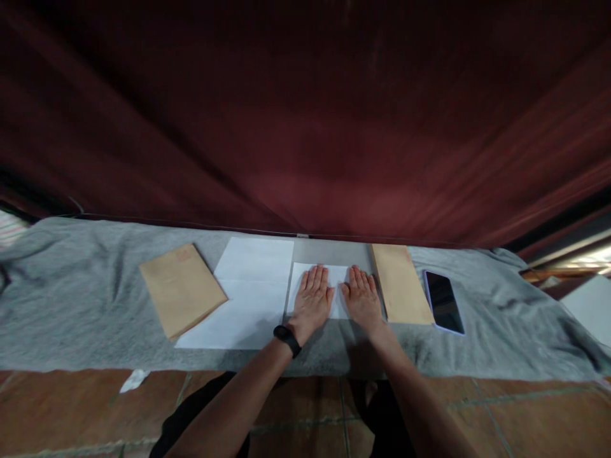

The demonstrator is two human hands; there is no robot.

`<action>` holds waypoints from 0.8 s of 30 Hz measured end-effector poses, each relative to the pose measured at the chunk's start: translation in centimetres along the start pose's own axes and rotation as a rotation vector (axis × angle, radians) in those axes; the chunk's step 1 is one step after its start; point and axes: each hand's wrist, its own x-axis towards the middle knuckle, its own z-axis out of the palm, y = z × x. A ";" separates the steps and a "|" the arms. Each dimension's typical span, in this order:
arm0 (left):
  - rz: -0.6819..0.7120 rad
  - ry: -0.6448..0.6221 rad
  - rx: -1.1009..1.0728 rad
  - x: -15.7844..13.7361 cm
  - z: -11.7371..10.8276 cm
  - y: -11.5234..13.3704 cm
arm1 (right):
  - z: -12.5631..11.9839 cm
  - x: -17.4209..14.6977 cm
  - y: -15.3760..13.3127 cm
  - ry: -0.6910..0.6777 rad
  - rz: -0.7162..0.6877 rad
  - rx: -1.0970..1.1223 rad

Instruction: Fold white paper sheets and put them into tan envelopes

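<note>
A small white sheet of paper [338, 280], which looks folded, lies flat in front of me on the grey cloth. My left hand [312, 294], with a black band on its wrist, rests palm down on the sheet's left part, fingers stretched out. On the right part of the same sheet lies my right hand [361, 298], also flat, its fingers extended and partly beyond the paper's edge. The palms hide much of the sheet. Left of it is larger white paper [258, 280] with a crease across it. A stack of brown envelopes [401, 283] sits just right of my right hand.
Another brown envelope stack [184, 289] overlaps the white paper at left. A phone [443, 302] with a pale purple case lies at right. The grey cloth [81, 292] covers the narrow surface; a dark red curtain [305, 140] hangs behind it. Crumpled white paper [134, 380] is on the tiled floor.
</note>
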 end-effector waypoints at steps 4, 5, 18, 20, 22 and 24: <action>-0.006 -0.035 0.019 -0.1 -0.3 -0.3 | -0.9 0.6 -1.8 -0.093 -0.035 0.097; -0.004 -0.049 0.026 0.0 -0.3 -0.3 | -1.0 0.7 -2.4 -0.119 -0.069 0.131; -0.040 -0.032 0.008 -0.1 -0.7 -0.6 | 0.1 0.5 -2.3 -0.110 -0.110 0.128; -0.067 -0.025 0.009 -0.1 -0.8 -0.6 | 0.3 0.4 -2.1 -0.083 -0.084 0.103; -0.095 -0.019 0.012 -0.2 -0.8 -0.7 | 0.5 0.3 -1.9 -0.055 -0.057 0.088; -0.118 -0.010 0.011 -0.3 -0.8 -0.9 | 0.7 0.2 -1.6 -0.032 -0.039 0.082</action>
